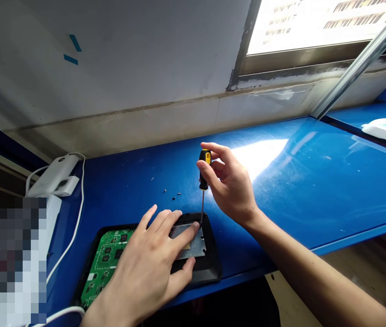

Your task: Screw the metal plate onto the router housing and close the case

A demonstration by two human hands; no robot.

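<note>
Two blue tape strips (75,42) on the wall (152,54), bright window (308,27).

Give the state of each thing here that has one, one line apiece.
Screwdriver, nearly upright, tip down
Right hand, closed on screwdriver
Left hand, fingers spread, on metal plate
Metal plate, in black casing, partly hidden
Black casing, open
Circuit board, exposed, partly hidden
Small screws, loose on table
White cable, slack

The left hand (148,252), lower centre, lies palm down, fingers (185,237) spread. The right hand (231,184), right of centre, curls in a pinch, its forearm (310,272) slanting to the lower right.
</note>
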